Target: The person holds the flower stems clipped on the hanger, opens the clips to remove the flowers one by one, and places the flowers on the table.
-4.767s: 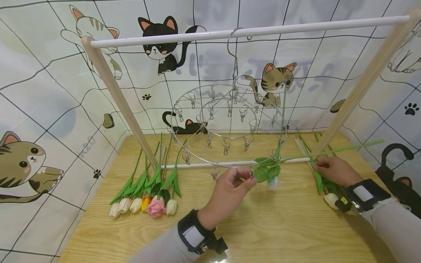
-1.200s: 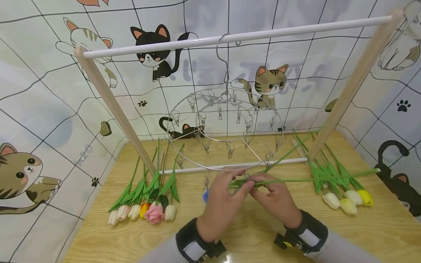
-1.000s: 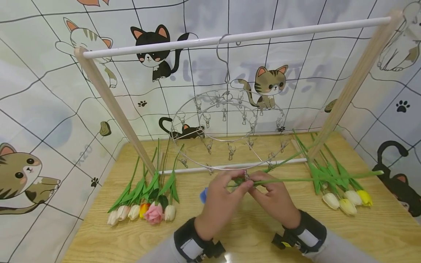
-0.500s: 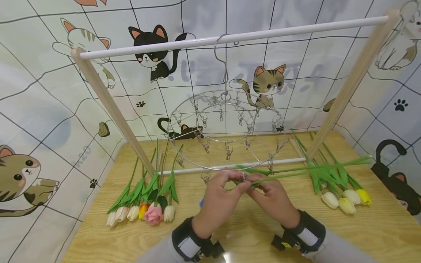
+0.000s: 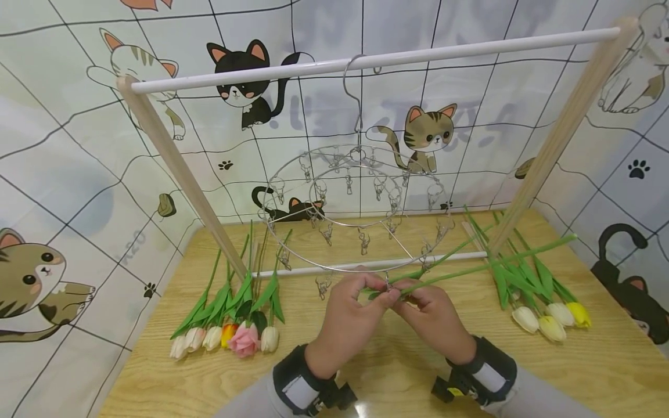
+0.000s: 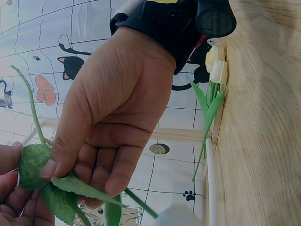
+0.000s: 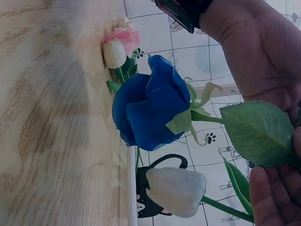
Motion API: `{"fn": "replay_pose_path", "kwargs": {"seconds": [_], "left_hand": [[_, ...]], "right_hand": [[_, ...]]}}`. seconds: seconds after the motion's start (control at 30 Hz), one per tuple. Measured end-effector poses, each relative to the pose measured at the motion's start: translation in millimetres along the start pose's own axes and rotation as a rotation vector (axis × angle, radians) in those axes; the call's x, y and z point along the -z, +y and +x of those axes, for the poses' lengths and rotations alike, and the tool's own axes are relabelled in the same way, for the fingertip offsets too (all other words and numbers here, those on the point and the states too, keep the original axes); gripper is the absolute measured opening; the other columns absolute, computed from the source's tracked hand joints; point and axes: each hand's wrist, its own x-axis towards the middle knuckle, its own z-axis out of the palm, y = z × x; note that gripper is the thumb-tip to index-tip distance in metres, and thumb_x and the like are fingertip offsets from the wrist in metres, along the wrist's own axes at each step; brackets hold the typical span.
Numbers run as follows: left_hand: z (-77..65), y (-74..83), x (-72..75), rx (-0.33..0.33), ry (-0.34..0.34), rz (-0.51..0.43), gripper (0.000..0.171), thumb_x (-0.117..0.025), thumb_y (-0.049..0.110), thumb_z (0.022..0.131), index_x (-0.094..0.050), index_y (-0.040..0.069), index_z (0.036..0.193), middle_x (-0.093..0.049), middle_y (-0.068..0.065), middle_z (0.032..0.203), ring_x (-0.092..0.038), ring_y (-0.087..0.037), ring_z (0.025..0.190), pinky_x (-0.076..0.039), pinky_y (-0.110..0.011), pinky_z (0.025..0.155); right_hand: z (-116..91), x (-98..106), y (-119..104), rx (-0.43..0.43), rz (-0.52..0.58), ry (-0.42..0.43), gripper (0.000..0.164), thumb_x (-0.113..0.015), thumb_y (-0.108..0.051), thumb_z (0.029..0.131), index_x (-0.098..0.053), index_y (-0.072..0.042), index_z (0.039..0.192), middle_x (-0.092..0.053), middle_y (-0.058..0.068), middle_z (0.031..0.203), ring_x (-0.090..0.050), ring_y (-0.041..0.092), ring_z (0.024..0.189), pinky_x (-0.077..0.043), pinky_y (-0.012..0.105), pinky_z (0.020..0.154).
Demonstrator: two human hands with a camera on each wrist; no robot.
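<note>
My left hand [image 5: 351, 319] pinches a small metal clip [image 5: 388, 283] hanging from the front of the round wire hanger [image 5: 292, 249]. Close against it, my right hand [image 5: 436, 316] grips an artificial blue rose by its leafy stem [image 5: 496, 266], which slants up to the right. The blue rose's head [image 7: 153, 106] shows in the right wrist view, but the left hand hides it in the head view. In the left wrist view, rose leaves [image 6: 35, 165] lie between both hands' fingertips. A white tulip [image 7: 178, 192] hangs beside the rose. Whether the clip bites the rose stem is hidden.
A rack with a white top bar [image 5: 470, 53] and wooden posts carries the hanger, with several other clips [image 5: 363, 241]. A pink rose [image 5: 244, 339] and several tulips lie left on the wooden table [image 5: 209, 386]. White and yellow tulips [image 5: 552, 328] lie right.
My right hand has come from the flowers at the right to the left hand's clip, with the blue rose. Lately the rose's stem has tilted upward and its head has slipped behind my left hand.
</note>
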Motion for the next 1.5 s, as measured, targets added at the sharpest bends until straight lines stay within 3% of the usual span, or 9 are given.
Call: {"fn": "replay_pose_path", "kwargs": {"seconds": [0.27, 0.5, 0.87, 1.07, 1.1, 1.2, 1.33, 1.43, 1.5], "left_hand": [[-0.6, 0.4, 0.9, -0.091, 0.011, 0.005, 0.012, -0.077, 0.016, 0.095, -0.069, 0.006, 0.093, -0.075, -0.007, 0.103, -0.069, -0.018, 0.102, -0.057, -0.034, 0.094], [-1.3, 1.2, 1.9, -0.106, 0.024, 0.020, 0.013, -0.077, 0.015, 0.095, -0.067, 0.006, 0.092, -0.075, -0.007, 0.103, -0.070, -0.018, 0.102, -0.058, -0.034, 0.092], [1.1, -0.8, 1.9, -0.072, 0.055, 0.034, 0.016, -0.076, 0.016, 0.094, -0.066, 0.005, 0.099, -0.073, -0.008, 0.102, -0.067, -0.019, 0.101, -0.056, -0.034, 0.094], [1.9, 0.8, 2.1, -0.012, 0.024, -0.028, 0.015, -0.075, 0.016, 0.096, -0.066, 0.006, 0.101, -0.072, -0.006, 0.104, -0.067, -0.017, 0.102, -0.056, -0.035, 0.094], [2.0, 1.3, 2.0, -0.001, 0.020, -0.038, 0.014, -0.075, 0.017, 0.097, -0.066, 0.007, 0.101, -0.073, -0.005, 0.105, -0.067, -0.017, 0.102, -0.056, -0.035, 0.094], [2.9, 2.5, 1.3, 0.022, 0.016, -0.053, 0.013, -0.076, 0.016, 0.096, -0.068, 0.008, 0.102, -0.076, -0.004, 0.106, -0.070, -0.016, 0.101, -0.048, -0.038, 0.112], [3.3, 3.5, 1.4, 0.041, 0.015, -0.062, 0.012, -0.076, 0.016, 0.096, -0.069, 0.010, 0.104, -0.077, -0.002, 0.107, -0.072, -0.014, 0.097, -0.047, -0.039, 0.115], [2.7, 3.3, 1.8, 0.038, 0.016, -0.054, 0.013, -0.076, 0.016, 0.096, -0.069, 0.011, 0.106, -0.077, -0.001, 0.107, -0.072, -0.014, 0.097, -0.059, -0.031, 0.093], [2.5, 2.9, 1.7, 0.034, 0.022, -0.048, 0.014, -0.076, 0.017, 0.096, -0.070, 0.012, 0.108, -0.077, 0.000, 0.106, -0.073, -0.014, 0.096, -0.059, -0.029, 0.092]], "right_hand": [[-1, 0, 3, 0.035, 0.038, 0.002, 0.024, -0.070, 0.006, 0.094, -0.074, -0.011, 0.110, -0.077, -0.004, 0.111, -0.068, 0.000, 0.108, -0.060, 0.024, 0.090], [-3, 1, 5, 0.019, 0.050, -0.002, 0.026, -0.069, 0.006, 0.094, -0.075, -0.007, 0.116, -0.075, -0.011, 0.119, -0.066, -0.002, 0.113, -0.060, 0.023, 0.091], [-10, 5, -2, -0.060, -0.059, -0.028, 0.027, -0.064, 0.001, 0.100, -0.073, -0.008, 0.124, -0.075, 0.010, 0.124, -0.065, -0.002, 0.114, -0.059, 0.022, 0.088], [-17, 11, -5, 0.015, -0.097, -0.047, 0.028, -0.060, 0.005, 0.100, -0.071, -0.011, 0.121, -0.075, 0.009, 0.122, -0.066, 0.001, 0.116, -0.060, 0.023, 0.089], [-18, 13, -5, 0.020, -0.116, -0.049, 0.028, -0.060, 0.005, 0.100, -0.071, -0.012, 0.120, -0.076, 0.008, 0.120, -0.066, 0.001, 0.115, -0.059, 0.023, 0.089], [-23, 22, -6, 0.009, -0.145, -0.068, 0.028, -0.056, 0.005, 0.103, -0.067, -0.014, 0.120, -0.074, 0.007, 0.116, -0.066, -0.001, 0.105, -0.058, 0.023, 0.083], [-29, 37, -7, 0.001, -0.171, -0.074, 0.032, -0.050, 0.007, 0.104, -0.063, -0.014, 0.124, -0.070, 0.004, 0.118, -0.062, -0.003, 0.098, -0.054, 0.021, 0.077], [-32, 51, -9, 0.021, -0.187, -0.053, 0.035, -0.050, 0.010, 0.103, -0.063, -0.013, 0.126, -0.068, -0.003, 0.119, -0.060, -0.001, 0.092, -0.050, 0.022, 0.070], [-32, 61, -9, 0.028, -0.192, -0.030, 0.037, -0.050, 0.012, 0.102, -0.063, -0.013, 0.127, -0.067, -0.010, 0.116, -0.055, 0.000, 0.078, -0.046, 0.022, 0.063]]}}
